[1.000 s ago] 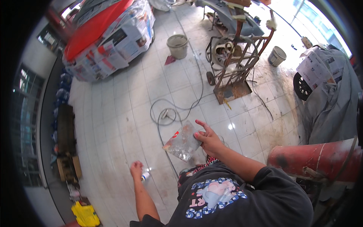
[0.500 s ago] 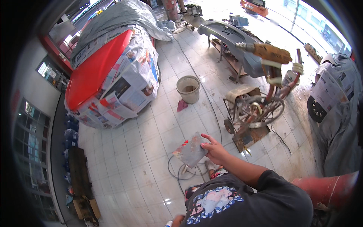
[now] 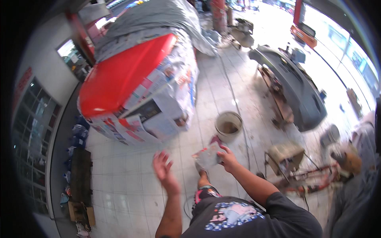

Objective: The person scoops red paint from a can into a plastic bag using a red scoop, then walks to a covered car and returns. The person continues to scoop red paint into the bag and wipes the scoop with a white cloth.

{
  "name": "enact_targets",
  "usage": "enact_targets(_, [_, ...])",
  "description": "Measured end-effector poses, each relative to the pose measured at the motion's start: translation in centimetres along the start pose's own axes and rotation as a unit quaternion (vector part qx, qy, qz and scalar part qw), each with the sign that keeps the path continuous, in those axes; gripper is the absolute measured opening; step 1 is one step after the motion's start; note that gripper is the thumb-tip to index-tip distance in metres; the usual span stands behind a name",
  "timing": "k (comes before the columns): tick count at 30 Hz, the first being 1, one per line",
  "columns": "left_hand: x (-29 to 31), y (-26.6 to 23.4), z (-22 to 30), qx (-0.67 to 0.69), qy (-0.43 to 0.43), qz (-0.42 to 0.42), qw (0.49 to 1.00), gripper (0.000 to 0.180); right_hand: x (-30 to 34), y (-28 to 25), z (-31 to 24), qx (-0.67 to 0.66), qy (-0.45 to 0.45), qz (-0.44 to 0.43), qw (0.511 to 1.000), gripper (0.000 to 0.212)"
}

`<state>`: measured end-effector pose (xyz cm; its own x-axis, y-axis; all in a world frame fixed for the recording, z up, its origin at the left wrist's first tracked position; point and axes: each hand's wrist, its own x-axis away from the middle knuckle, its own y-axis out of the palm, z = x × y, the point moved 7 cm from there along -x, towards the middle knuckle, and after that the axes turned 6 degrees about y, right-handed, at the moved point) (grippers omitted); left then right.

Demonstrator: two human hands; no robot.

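Observation:
My right hand (image 3: 228,158) grips the right edge of a thin grey plate (image 3: 208,157), with its thumb on top. The plate is flat and smeared, with some reddish marks near its far left edge. My left hand (image 3: 163,168) is raised to the left of the plate, its fingers spread and slightly blurred, and I see nothing in it. Just beyond the plate stands a whitish bucket (image 3: 218,129) with murky contents. A dark red cloth (image 3: 215,140) lies on the floor against the bucket, partly hidden by the plate.
Ahead to the left is a car with a red hood (image 3: 127,75), masked with newspaper (image 3: 156,113) and a grey cover. A grey bumper (image 3: 293,89) rests on a stand at right. Nearer right is a wheeled metal cart (image 3: 285,158). A hose (image 3: 234,95) crosses the tiled floor.
My left hand has risen from the lower edge and is now spread open. The view has shifted as I moved closer to the bucket and the car. The plate stays in my right hand.

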<state>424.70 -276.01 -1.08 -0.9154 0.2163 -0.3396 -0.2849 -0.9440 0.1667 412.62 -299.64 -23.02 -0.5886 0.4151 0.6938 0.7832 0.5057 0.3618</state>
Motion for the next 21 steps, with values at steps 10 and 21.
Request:
enact_targets(10, [-10.4, 42.5, 0.9, -0.014, 0.303, -0.741, 0.600, 0.050, -26.1, 8.0, -15.3, 0.176, -0.111, 0.087, 0.974, 0.068])
enact_targets(21, [-36.5, 34.1, -29.5, 0.059, -0.236, -0.541, 0.805, 0.041, -45.2, -5.1, -23.9, -0.008, 0.049, 0.051, 0.997, 0.063])
